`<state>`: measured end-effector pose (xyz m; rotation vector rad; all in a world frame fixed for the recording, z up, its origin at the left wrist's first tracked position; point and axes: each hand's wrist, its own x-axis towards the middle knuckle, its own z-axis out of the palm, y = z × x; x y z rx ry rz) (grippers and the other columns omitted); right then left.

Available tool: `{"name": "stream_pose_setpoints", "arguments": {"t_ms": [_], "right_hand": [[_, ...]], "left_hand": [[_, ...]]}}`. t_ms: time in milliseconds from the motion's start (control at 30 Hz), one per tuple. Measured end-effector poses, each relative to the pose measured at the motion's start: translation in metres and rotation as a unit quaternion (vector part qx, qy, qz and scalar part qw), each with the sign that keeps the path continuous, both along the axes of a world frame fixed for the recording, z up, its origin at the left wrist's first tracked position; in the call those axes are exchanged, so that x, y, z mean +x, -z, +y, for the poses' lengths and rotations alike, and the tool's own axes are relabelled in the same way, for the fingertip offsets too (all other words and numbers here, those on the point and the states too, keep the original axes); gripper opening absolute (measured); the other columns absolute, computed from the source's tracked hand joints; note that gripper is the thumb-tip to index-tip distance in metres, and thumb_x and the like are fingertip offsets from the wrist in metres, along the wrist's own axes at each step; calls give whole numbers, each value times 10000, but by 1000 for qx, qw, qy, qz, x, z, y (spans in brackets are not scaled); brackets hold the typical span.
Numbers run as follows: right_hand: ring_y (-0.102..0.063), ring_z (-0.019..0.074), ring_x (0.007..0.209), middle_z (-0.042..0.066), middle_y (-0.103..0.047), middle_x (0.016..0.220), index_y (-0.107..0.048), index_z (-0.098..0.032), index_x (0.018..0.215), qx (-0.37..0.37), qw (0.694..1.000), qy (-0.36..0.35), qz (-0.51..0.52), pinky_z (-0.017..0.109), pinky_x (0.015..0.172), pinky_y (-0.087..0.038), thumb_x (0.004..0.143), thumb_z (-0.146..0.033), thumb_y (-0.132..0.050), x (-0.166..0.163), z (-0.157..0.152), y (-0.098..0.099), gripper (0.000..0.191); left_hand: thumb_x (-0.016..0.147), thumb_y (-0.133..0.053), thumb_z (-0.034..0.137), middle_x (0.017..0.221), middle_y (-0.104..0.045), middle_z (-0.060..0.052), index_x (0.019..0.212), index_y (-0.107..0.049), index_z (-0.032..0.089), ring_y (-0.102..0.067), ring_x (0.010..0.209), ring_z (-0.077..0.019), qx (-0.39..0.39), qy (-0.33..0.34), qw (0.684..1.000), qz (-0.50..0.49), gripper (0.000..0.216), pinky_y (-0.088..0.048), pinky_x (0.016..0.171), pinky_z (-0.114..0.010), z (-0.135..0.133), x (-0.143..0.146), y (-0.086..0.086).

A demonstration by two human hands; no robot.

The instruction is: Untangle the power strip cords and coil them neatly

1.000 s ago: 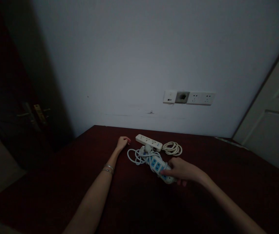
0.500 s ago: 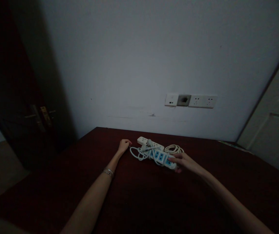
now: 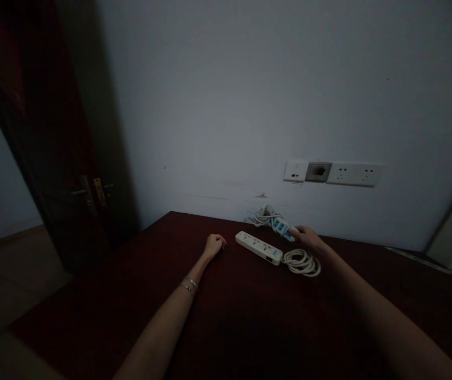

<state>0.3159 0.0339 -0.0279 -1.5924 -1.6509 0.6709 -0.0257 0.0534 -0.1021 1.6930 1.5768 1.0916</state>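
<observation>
My right hand [image 3: 307, 237] grips the near end of a blue-and-white power strip [image 3: 281, 227] by the back edge of the table, close to the wall. A light cord and a plug [image 3: 266, 211] lie bundled around that strip's far end. In front of it, a white power strip [image 3: 258, 247] rests flat on the table, its cord [image 3: 303, 263] coiled at its right end. Left of the white strip, my left hand [image 3: 214, 245] rests on the table in a loose fist, apart from both strips, with nothing seen in it.
The dark red table [image 3: 226, 316] meets a pale wall. Wall sockets [image 3: 354, 174] sit above its back edge, right of centre. A dark door [image 3: 83, 200] with a metal handle stands at the left. A thin flat item [image 3: 419, 259] lies along the back right edge.
My right hand has moved the blue-and-white power strip off the white one, back toward the wall, cord included. The left hand stays in its loose fist. The view has shifted somewhat.
</observation>
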Motion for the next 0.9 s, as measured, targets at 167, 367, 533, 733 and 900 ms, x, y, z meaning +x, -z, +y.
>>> {"name": "stream_pose_setpoints", "arguments": {"t_ms": [167, 367, 533, 733, 900], "right_hand": [[-593, 182, 647, 83, -647, 684, -654, -74, 838, 12, 999, 32, 16, 246, 560, -450, 728, -455, -558, 10, 7, 19, 408], [-608, 176, 693, 130, -657, 889, -605, -57, 1034, 20, 998, 23, 51, 250, 584, -480, 803, -516, -435, 24, -4, 12, 541], [-611, 199, 725, 88, -668, 847, -639, -98, 1004, 51, 998, -46, 13, 276, 623, -482, 779, -536, -479, -17, -48, -6, 518], [-607, 230, 843, 89, -674, 947, -649, -127, 1018, 73, 992, -91, -50, 313, 762, -453, 807, -467, -463, -97, -99, 20, 442], [-588, 240, 906, 103, -655, 994, -641, -113, 1012, 80, 989, -115, -46, 331, 826, -424, 818, -451, -455, -113, -101, 44, 432]], "left_hand": [[674, -468, 25, 712, -651, -28, 791, -671, 117, -577, 610, -96, -8, 17, 1000, -6, 252, -451, 599, -192, -1, 3, -4], [645, -482, 9, 766, -662, -43, 855, -669, 118, -584, 627, -99, -16, -11, 999, -44, 302, -444, 558, -182, 15, -5, -26], [696, -427, 58, 694, -626, -44, 931, -634, 96, -560, 555, -82, 17, -127, 988, -82, 315, -415, 504, -159, 31, -32, -61], [693, -410, 93, 634, -609, -34, 913, -637, 95, -543, 509, -87, 43, -197, 976, -87, 316, -400, 475, -167, 27, -48, -82], [675, -398, 71, 655, -622, -47, 874, -651, 87, -529, 502, -90, 60, -150, 986, -52, 322, -394, 465, -176, 15, -38, -92]]}}
